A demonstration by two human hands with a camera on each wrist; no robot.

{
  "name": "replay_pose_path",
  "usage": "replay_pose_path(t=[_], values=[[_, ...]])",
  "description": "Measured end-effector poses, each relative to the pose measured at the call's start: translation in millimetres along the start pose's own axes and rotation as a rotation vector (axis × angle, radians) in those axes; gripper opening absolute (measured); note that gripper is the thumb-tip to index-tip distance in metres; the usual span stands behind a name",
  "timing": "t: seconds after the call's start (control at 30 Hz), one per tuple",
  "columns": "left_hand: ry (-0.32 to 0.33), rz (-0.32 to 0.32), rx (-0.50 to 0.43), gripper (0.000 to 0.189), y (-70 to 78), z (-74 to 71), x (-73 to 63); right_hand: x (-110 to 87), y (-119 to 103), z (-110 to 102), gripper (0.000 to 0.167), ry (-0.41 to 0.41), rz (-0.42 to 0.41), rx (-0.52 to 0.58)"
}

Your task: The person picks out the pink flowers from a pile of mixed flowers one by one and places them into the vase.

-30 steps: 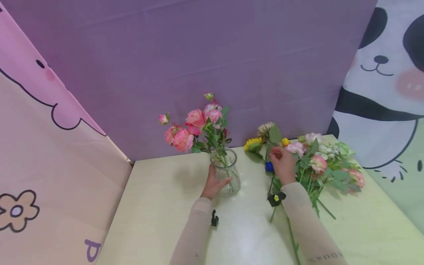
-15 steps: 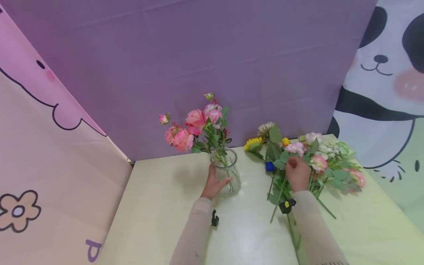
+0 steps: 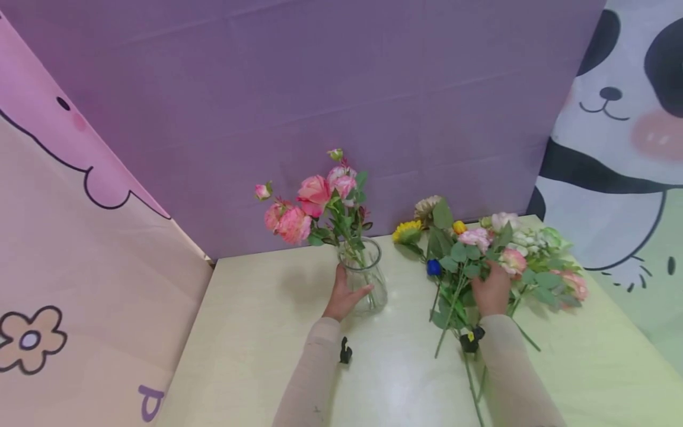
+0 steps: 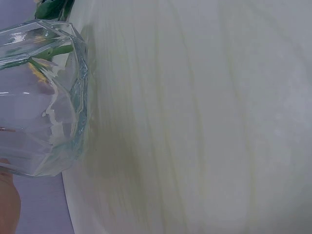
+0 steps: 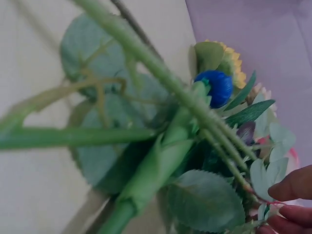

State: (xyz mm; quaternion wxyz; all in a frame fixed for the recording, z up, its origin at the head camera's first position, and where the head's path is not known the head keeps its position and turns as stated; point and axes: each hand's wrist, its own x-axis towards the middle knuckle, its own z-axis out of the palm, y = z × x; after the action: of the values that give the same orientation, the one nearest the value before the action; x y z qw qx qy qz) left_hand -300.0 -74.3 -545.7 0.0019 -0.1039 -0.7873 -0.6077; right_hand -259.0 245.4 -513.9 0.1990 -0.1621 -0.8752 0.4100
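My left hand (image 3: pixel 345 296) grips a clear glass vase (image 3: pixel 373 292), its thumb across the front and the other fingers round the far left side. Pink artificial roses (image 3: pixel 313 196) and buds stand in the vase, leaning left. The vase's faceted base (image 4: pixel 73 122) shows in the left wrist view. My right hand (image 3: pixel 492 290) is in the heap of artificial flowers on the right, just below a pink-and-cream flower (image 3: pixel 513 261). In the right wrist view its thumb and fingers (image 5: pixel 291 185) pinch a thin reddish stem beside pale green leaves; part of the hand is out of frame.
Left of the heap lie a sunflower (image 3: pixel 408 232), a cream flower (image 3: pixel 427 207) and a blue rose (image 3: pixel 434 268). Long green stems (image 3: pixel 472 385) reach toward the table's front. A purple backdrop (image 3: pixel 341 89) stands behind the table (image 3: pixel 256 344).
My right hand has moved right, from over the blue rose into the flower heap, and its fingers have gone down among the leaves. The left hand and vase have stayed put.
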Motion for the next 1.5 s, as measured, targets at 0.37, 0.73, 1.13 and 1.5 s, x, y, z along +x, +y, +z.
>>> replay_pose_path(t=[0.37,0.73,1.13,1.5], values=[[-0.013,0.005,-0.001,0.096,-1.9,0.9,1.8,1.7,22,-3,0.025,0.058,0.022,-0.082],[-0.009,-0.031,0.014,0.099,1.0,-0.5,1.7,3.7,26,-14,0.033,-0.043,0.048,-0.026],[-0.003,-0.02,0.012,0.098,0.7,-1.4,1.2,8.9,26,-25,0.039,-0.227,0.189,0.128],[0.0,-0.025,0.019,0.096,-0.7,-1.4,0.4,8.4,26,-30,0.047,-0.381,0.24,0.293]])
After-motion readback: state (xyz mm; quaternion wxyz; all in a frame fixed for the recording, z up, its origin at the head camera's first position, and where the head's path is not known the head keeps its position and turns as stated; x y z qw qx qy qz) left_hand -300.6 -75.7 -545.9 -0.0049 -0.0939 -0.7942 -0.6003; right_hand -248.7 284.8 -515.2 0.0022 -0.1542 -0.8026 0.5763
